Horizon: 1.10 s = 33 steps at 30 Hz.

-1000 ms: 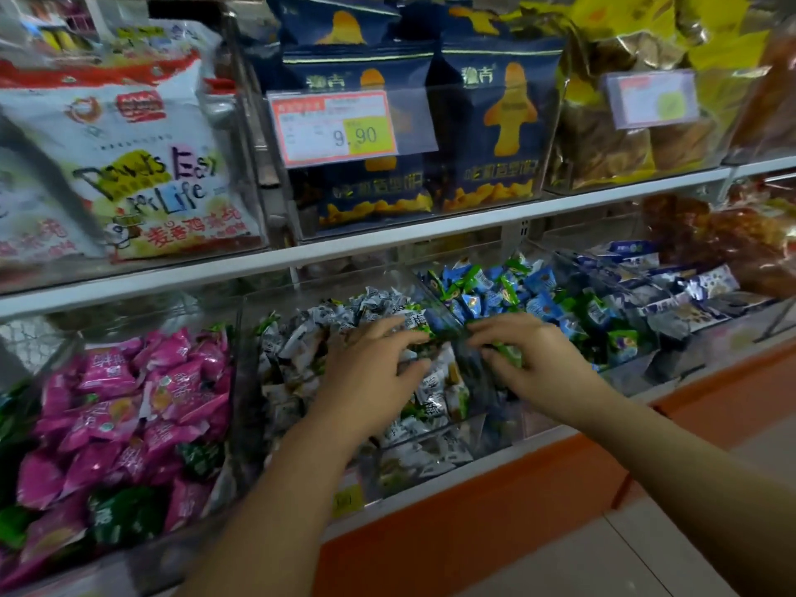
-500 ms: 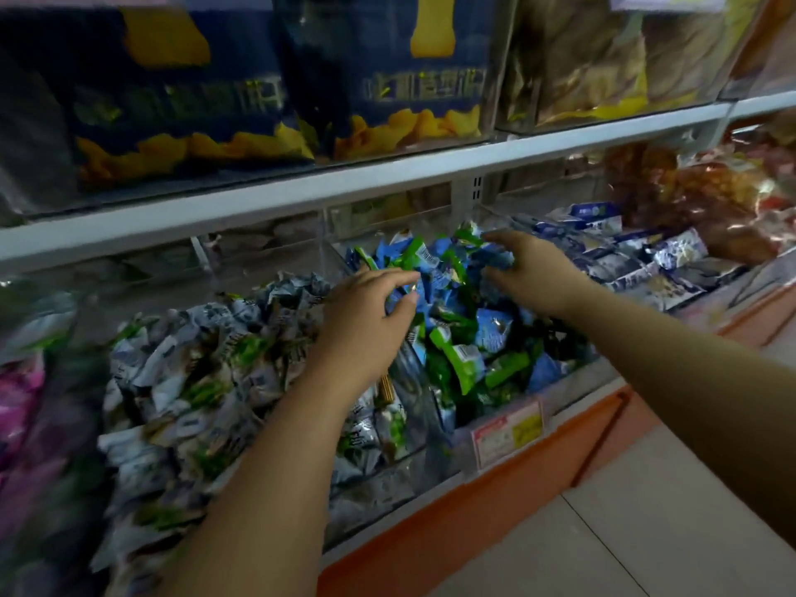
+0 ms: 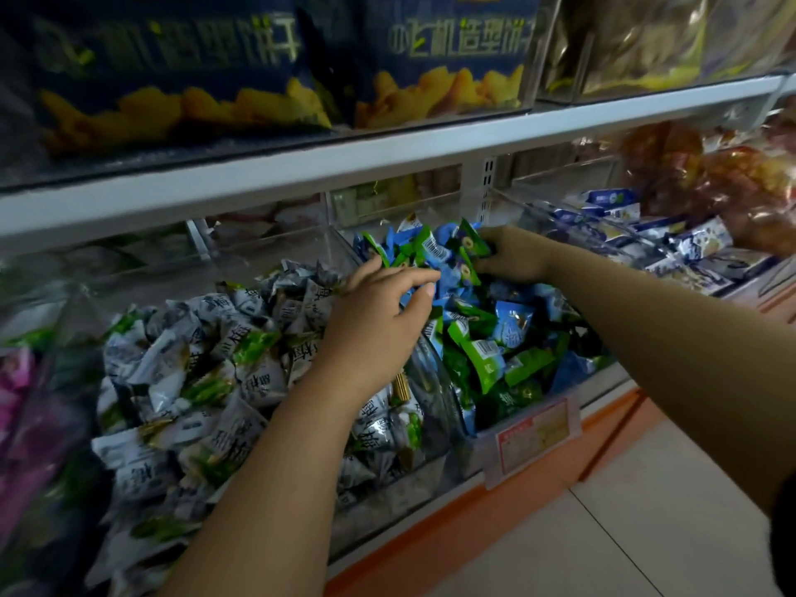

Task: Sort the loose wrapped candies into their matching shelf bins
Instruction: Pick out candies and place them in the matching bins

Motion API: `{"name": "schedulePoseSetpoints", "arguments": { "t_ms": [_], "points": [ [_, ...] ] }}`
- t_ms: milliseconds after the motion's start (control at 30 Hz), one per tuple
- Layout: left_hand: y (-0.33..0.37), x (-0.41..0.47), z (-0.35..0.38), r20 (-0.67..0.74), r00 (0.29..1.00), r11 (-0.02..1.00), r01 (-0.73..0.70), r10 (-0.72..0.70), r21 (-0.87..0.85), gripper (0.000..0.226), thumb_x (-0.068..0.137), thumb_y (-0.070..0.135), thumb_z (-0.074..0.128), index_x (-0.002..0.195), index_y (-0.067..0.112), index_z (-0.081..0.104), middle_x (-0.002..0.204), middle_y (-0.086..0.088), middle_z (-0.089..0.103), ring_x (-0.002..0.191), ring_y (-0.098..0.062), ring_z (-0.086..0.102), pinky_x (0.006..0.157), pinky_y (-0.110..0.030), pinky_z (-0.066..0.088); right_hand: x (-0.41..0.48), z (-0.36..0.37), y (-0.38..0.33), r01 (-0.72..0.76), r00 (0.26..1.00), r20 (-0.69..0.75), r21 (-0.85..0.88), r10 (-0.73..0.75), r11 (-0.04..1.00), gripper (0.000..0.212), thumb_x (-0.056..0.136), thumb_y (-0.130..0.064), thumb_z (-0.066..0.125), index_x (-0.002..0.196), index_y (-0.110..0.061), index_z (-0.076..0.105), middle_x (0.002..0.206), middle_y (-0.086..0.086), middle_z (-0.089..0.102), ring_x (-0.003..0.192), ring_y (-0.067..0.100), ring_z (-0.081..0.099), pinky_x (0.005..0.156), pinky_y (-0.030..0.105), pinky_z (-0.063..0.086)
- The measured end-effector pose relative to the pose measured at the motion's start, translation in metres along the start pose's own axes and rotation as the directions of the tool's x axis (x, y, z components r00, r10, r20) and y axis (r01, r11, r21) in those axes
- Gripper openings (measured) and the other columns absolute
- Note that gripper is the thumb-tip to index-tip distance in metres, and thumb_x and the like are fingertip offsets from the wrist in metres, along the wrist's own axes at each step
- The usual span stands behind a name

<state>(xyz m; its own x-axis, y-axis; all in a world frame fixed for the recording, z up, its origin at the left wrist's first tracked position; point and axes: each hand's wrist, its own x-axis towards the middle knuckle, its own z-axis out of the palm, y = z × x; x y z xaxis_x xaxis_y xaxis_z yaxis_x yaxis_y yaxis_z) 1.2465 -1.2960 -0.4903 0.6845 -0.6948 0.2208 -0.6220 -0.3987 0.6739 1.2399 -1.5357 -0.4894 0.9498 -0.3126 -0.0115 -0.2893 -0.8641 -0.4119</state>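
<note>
Blue and green wrapped candies [image 3: 495,338] fill a clear bin [image 3: 508,456] at the centre right. Grey-white wrapped candies [image 3: 206,381] fill the bin to its left. My left hand [image 3: 374,329] hovers over the divider between these two bins, fingers bent, fingertips at the blue candies. Whether it pinches one I cannot tell. My right hand [image 3: 512,256] reaches to the back of the blue-green bin and grips green wrapped candies [image 3: 471,247] between its curled fingers.
Pink candies [image 3: 17,381] lie in a bin at the far left, blue-white packets [image 3: 646,239] in a bin to the right. A white shelf edge [image 3: 387,161] runs just above the bins, carrying dark blue snack bags [image 3: 172,79]. A price tag [image 3: 534,437] hangs on the bin front.
The view has swung right and closer to the blue-green bin. My right hand moved from the bin's front to its back and took hold of green candies. My left hand shifted right over the divider.
</note>
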Motion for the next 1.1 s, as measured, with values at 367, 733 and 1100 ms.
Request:
{"name": "schedulePoseSetpoints", "arguments": {
  "t_ms": [367, 733, 1100],
  "points": [
    [0.001, -0.003, 0.0, 0.006, 1.0, 1.0, -0.007, 0.007, -0.006, 0.034, 0.101, 0.036, 0.036, 0.13, 0.033, 0.053, 0.143, 0.014, 0.042, 0.142, -0.004, 0.009, 0.112, -0.03, 0.013, -0.096, -0.012, -0.004, 0.218, 0.971, 0.128, -0.138, -0.201, 0.966, 0.05, 0.092, -0.004, 0.055, 0.136, -0.027, 0.049, 0.142, -0.003, 0.047, 0.122, 0.017, 0.052, 0.101, 0.035, 0.043],
    [0.02, -0.012, -0.008, -0.033, 0.998, 0.985, -0.055, 0.05, -0.163, 0.04, 0.094, 0.039, 0.05, 0.134, 0.041, 0.044, 0.14, 0.017, 0.044, 0.124, -0.002, 0.042, 0.093, -0.015, 0.031, -0.118, -0.013, -0.054, 0.274, 0.933, -0.318, 0.319, -0.17, 0.907, 0.021, 0.083, -0.024, 0.07, 0.096, -0.025, 0.053, 0.089, -0.009, 0.062, 0.076, 0.002, 0.059, 0.067, 0.018, 0.044],
    [0.018, -0.009, -0.012, -0.246, 0.969, 0.938, -0.076, -0.01, -0.339, 0.034, 0.093, 0.035, 0.055, 0.126, 0.039, 0.051, 0.098, 0.029, 0.048, 0.076, 0.025, 0.048, 0.062, 0.004, 0.036, -0.083, -0.016, -0.028, 0.186, 0.95, -0.312, 0.474, -0.033, 0.861, 0.025, 0.089, 0.0, 0.06, 0.111, -0.012, 0.063, 0.107, 0.008, 0.068, 0.094, 0.009, 0.065, 0.093, 0.024, 0.05]
  ]
}}
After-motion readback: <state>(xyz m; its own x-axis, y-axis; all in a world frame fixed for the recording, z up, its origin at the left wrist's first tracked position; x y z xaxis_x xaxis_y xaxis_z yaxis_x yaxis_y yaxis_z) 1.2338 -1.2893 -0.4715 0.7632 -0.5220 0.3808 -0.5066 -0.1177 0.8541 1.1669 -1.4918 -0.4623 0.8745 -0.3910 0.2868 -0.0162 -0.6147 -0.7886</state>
